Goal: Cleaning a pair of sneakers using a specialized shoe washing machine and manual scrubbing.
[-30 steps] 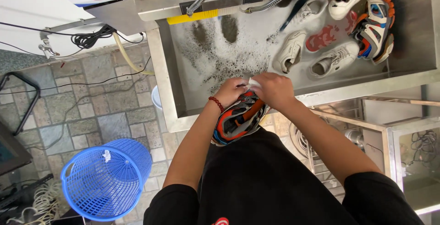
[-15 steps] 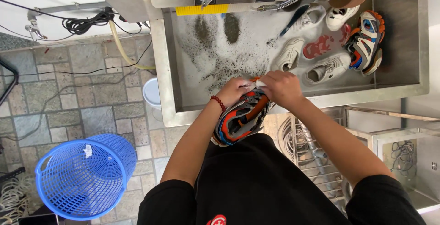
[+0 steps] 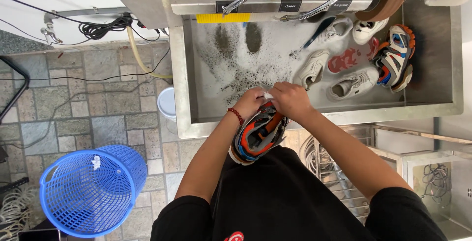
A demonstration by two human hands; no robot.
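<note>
Person stands at a stainless steel sink [image 3: 183, 98] with soapy water in it. Both hands work on one multicoloured sneaker [image 3: 258, 132], orange, grey and blue, held over the near rim of the sink and against the body. Left hand [image 3: 250, 102] is curled closed on the shoe's upper end; right hand [image 3: 290, 99] is closed beside it, pinching a small white piece [image 3: 268, 95], probably a cloth or wipe, though the view is too small to be sure. The two hands touch at the white piece. Judgement on doing this step well: keep the left hand clamped firm so the shoe does not twist, rub with short strokes of the white piece, and hold the shoe over the sink so drips fall inside. Orientation: the sneaker's long axis runs diagonally, from the hands at the sink rim down and left toward the person's waist; the end at the hands is covered, so toe versus heel cannot be settled. In the sink's right part lie several white sneakers [image 3: 349, 83] and a matching multicoloured sneaker [image 3: 394, 56]. A blue plastic basket [image 3: 91, 192] stands on the tiled floor [image 3: 73, 103] to the left.
</note>
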